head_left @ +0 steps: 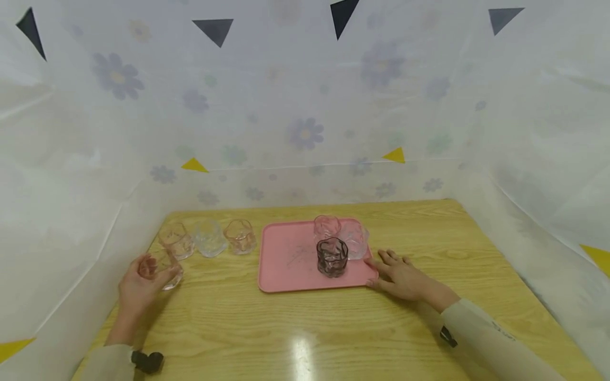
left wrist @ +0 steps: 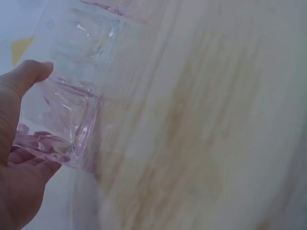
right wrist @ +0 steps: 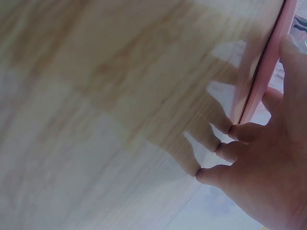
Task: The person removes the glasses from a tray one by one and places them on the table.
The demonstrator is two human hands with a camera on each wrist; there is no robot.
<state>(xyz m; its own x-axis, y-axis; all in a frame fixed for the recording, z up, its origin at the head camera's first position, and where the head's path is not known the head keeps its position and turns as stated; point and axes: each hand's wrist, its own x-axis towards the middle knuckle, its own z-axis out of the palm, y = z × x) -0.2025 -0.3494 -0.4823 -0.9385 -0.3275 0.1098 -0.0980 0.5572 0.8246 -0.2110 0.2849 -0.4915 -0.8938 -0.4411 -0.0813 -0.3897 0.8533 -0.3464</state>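
At the left side of the table, my left hand (head_left: pixel 135 288) grips a pink-tinted drinking glass (head_left: pixel 170 272). The left wrist view shows the thumb on one side of this glass (left wrist: pixel 72 115) and the fingers on the other. My right hand (head_left: pixel 402 278) rests beside the pink tray (head_left: pixel 286 283), fingers spread. In the right wrist view, the thumb touches the tray rim (right wrist: pixel 268 67) and several fingertips meet the tabletop. On the tray's right half are a dark grey glass (head_left: pixel 332 259), a clear glass (head_left: pixel 357 241) and a pink-tinted glass (head_left: pixel 326 225).
Behind the left hand, a pink-tinted glass (head_left: pixel 176 242), a clear glass (head_left: pixel 209 241) and another pinkish glass (head_left: pixel 241 238) stand in a row left of the tray. White flowered sheeting (head_left: pixel 267 185) encloses the wooden table (head_left: pixel 267 333) at the back and sides.
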